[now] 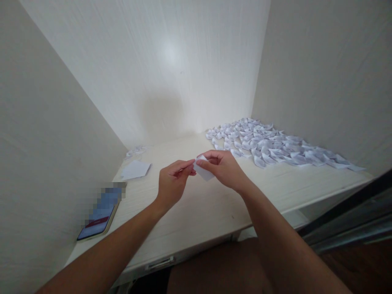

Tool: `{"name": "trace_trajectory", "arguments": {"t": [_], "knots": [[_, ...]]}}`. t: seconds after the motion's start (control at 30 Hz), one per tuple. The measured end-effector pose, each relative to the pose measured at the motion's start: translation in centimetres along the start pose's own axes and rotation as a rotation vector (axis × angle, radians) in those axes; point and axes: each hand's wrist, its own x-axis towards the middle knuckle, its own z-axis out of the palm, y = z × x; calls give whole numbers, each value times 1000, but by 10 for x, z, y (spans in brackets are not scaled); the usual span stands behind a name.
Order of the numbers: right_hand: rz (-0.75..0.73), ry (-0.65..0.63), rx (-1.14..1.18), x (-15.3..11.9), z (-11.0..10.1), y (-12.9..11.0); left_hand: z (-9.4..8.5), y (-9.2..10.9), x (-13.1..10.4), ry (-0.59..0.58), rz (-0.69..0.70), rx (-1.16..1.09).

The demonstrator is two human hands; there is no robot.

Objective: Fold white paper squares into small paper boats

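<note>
The left bare hand (pixel 174 181) and the right bare hand (pixel 225 169) pinch 1 small, smooth, white folded paper piece (pixel 204 170) between fingertips, above the middle of the pale wood-grain desk (pixel 214 212). Pointed, curled white paper pieces (pixel 260 143) overlap along its right and far-right edges. A flat, angular white paper stack (pixel 136 169) and a slim rectangular phone (pixel 102 214) lie by the left edge.

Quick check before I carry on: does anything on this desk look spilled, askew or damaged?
Nothing looks spilled. The folded papers on the right overlap unevenly, but none stands out. The only oddity is a small dark mark on the desk, near the front edge; I can't tell whether it's a chip or speck.
</note>
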Motion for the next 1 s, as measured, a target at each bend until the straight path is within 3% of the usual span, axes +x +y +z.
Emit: {"name": "trace_trajectory", "arguments": {"t": [0.2, 0.5, 1.0], "knots": [[36, 27, -30, 1, 0, 5, 5, 1, -4, 57, -98, -83], [99, 103, 174, 0, 13, 7, 6, 5, 1, 144, -173, -195], [59, 74, 208, 1, 7, 9, 4, 5, 0, 159, -65, -80]]}}
